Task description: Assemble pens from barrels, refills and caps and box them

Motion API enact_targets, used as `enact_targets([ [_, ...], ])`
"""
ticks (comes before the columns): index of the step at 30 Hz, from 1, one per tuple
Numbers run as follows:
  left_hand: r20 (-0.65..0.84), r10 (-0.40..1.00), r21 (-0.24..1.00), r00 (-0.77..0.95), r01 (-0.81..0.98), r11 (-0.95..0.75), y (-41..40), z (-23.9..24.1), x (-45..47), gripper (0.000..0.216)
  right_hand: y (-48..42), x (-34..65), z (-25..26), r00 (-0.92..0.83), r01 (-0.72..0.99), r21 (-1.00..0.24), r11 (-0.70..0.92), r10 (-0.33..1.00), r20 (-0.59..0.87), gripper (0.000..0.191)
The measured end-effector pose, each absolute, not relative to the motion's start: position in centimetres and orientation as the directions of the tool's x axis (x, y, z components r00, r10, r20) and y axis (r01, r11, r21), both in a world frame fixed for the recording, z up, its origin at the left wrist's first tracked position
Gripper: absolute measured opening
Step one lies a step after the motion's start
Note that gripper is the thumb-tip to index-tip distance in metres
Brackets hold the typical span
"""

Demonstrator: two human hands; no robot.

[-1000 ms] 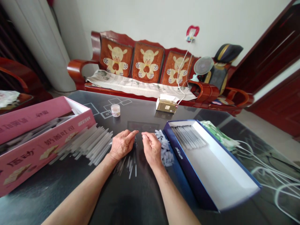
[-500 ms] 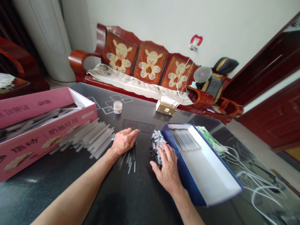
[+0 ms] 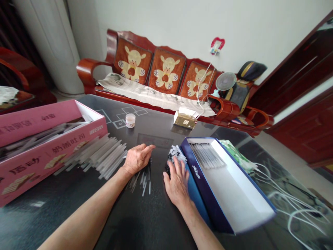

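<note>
My left hand (image 3: 137, 159) rests on the dark table with its fingers curled and the index finger pointing right; what it holds, if anything, is hidden. Thin grey sticks (image 3: 145, 181) with dark ends stick out beneath it. To its left lies a fanned heap of translucent plastic tubes (image 3: 109, 157). My right hand (image 3: 177, 182), fingers spread, lies over a pile of small white and black plastic pieces (image 3: 174, 151), partly covering them. Just right of that hand stands a blue box (image 3: 234, 194) with a white inside, holding a row of filled tubes (image 3: 207, 155).
A pink carton (image 3: 85, 133) with more long plastic pieces stands at the left. Farther back are a small cup (image 3: 130, 120) and a gold tissue box (image 3: 185, 118). White cables (image 3: 291, 201) and a green packet (image 3: 238, 156) lie right of the blue box. A wooden sofa (image 3: 90, 71) stands behind.
My right hand has shifted slightly left and down over the small pieces. The blue box has turned or moved a little to the right, showing more of its side. My left hand stays put.
</note>
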State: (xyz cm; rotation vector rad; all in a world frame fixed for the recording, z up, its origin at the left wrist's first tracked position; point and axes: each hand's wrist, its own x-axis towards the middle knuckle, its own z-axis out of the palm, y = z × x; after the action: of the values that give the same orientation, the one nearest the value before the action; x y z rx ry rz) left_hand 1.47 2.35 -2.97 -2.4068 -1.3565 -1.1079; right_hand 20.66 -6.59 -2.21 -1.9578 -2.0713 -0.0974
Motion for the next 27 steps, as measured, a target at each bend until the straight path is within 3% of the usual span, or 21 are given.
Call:
enact_targets([
  [16,0.673,0.673,0.228,0.306,0.78,-0.583,2.4,-3.0,1.5,0.028,-3.8,17.1,-2.9,0.04,0.981,-0.192,0.028,0.939,0.341,0.034],
  [27,0.651,0.695,0.251,0.304,0.779,-0.575,2.5,-3.2,1.4,0.028,-2.0,15.7,-2.7,-0.031,0.97,-0.212,0.118,0.928,0.372,0.028],
])
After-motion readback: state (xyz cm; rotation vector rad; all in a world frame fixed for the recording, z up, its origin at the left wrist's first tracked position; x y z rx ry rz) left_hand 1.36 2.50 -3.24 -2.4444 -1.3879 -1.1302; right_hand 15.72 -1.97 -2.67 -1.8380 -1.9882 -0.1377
